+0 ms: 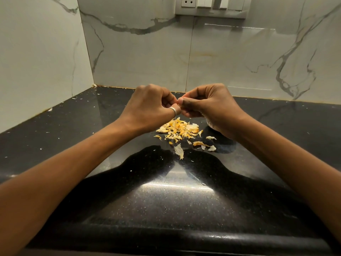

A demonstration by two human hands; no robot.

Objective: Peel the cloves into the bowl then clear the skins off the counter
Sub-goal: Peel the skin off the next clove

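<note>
As left hand [151, 105] pinches clove [181, 105], right hand [212, 107] pinches.

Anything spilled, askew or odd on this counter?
Peeling mess only: garlic skins lie piled on the black counter beneath the left hand and right hand, and small flakes are strewn out to the left wall and back corner. Nothing looks damaged or tipped.

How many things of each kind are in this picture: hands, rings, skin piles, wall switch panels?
Hands: 2, left hand and right hand
Ring: 1, on the left hand
Pile of skins: 1
Switch panel: 1
Clove: hidden in the pinching fingers, uncounted
Total: 5
</note>
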